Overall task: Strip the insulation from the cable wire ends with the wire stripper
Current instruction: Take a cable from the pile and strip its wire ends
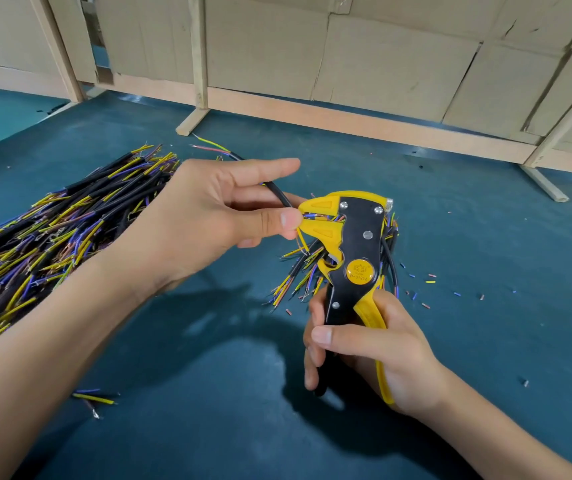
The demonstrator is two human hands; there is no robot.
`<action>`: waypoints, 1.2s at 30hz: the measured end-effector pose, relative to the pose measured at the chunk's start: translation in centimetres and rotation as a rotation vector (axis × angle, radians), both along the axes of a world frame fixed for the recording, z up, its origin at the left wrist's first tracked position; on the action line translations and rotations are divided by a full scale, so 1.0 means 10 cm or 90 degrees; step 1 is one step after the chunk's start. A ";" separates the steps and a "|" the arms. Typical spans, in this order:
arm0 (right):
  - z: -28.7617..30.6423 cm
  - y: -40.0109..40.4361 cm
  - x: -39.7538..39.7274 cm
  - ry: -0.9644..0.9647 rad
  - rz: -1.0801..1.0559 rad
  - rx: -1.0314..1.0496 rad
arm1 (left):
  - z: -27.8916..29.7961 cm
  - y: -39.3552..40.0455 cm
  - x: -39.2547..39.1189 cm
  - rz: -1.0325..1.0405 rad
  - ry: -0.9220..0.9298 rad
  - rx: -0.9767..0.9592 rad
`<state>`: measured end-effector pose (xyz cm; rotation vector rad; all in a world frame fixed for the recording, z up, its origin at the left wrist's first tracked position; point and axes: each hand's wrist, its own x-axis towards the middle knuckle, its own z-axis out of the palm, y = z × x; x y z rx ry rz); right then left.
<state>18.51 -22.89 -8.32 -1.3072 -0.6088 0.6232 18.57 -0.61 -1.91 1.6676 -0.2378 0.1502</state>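
Left hand (208,216): pinches black cable (277,192), blue wire apparently inside stripper's mouth.
Right hand (374,344): grips wire stripper (353,251) handles.

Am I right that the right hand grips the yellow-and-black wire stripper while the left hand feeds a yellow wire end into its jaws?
Not quite. In the head view the right hand does grip the wire stripper, and the left hand does feed the cable, but the wire end in its jaws is blue, not yellow.

— Tools? 
— One yellow-and-black plastic wire stripper (353,258), centre right of frame.
— Cable heaps? 
— Two: a large black-sheathed pile (52,230) at left, a smaller heap (298,271) behind the stripper. Individual cables uncountable.
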 end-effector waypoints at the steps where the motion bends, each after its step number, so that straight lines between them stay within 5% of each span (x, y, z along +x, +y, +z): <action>1: 0.00 0.00 0.00 -0.002 -0.003 -0.002 | 0.00 -0.01 0.00 0.003 -0.003 0.006; 18: 0.02 0.02 -0.03 0.011 -0.050 -0.005 | 0.01 -0.03 -0.02 -0.021 -0.065 0.012; 28: 0.02 -0.01 0.00 0.066 0.048 0.024 | 0.06 0.00 -0.06 0.067 -0.087 0.164; 36: 0.01 -0.01 -0.01 0.088 0.035 0.033 | 0.07 -0.02 -0.09 0.097 -0.073 0.172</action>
